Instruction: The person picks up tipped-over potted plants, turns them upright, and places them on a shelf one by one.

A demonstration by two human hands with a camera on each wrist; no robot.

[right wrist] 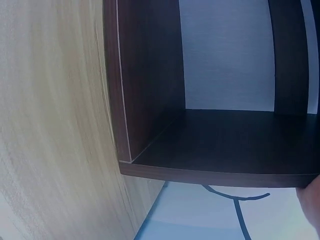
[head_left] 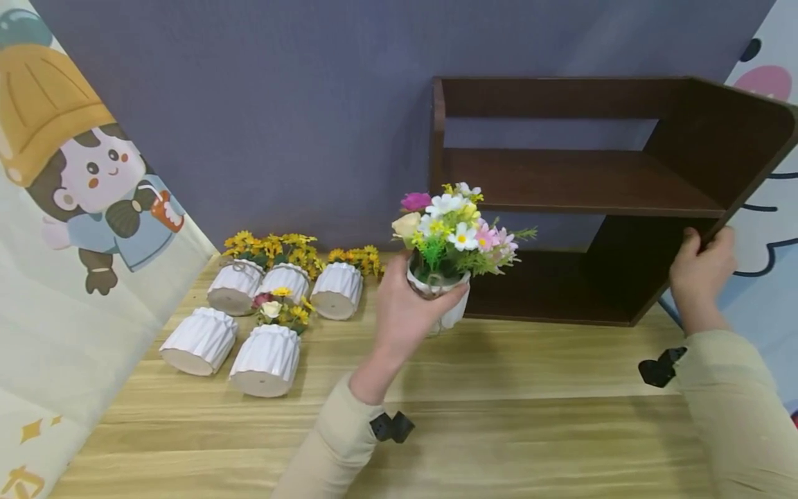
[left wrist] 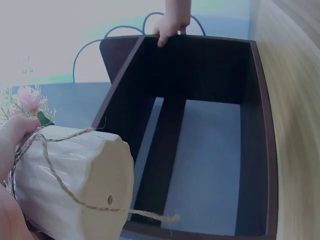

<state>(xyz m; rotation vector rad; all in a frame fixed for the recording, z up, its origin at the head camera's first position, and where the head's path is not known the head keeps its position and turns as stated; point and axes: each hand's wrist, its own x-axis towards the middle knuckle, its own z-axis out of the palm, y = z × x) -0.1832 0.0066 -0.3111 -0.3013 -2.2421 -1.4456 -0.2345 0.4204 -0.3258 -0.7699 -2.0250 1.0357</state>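
Observation:
My left hand [head_left: 405, 305] grips a white pleated flowerpot [head_left: 454, 313] that holds a mixed bunch of artificial flowers [head_left: 458, 232] in white, pink, yellow and magenta. In the left wrist view the flowerpot [left wrist: 65, 175] is tilted, with twine around it, a loose twine end, and a small hole in its base. It is held in front of a dark brown two-tier shelf [head_left: 580, 180]. My right hand [head_left: 704, 267] grips the front edge of the shelf's right side panel, thumb on the inner face. In the right wrist view only a bit of that hand [right wrist: 311, 202] shows, beside the panel edge.
At the left of the wooden table [head_left: 530, 430] several white pots lie on their sides, bases facing me. Yellow flowers [head_left: 299, 253] show behind the back ones; a front pot [head_left: 264, 360] has mixed flowers. A grey-blue wall panel [head_left: 280, 118] stands behind, with cartoon-printed sheets [head_left: 112, 194] at both sides.

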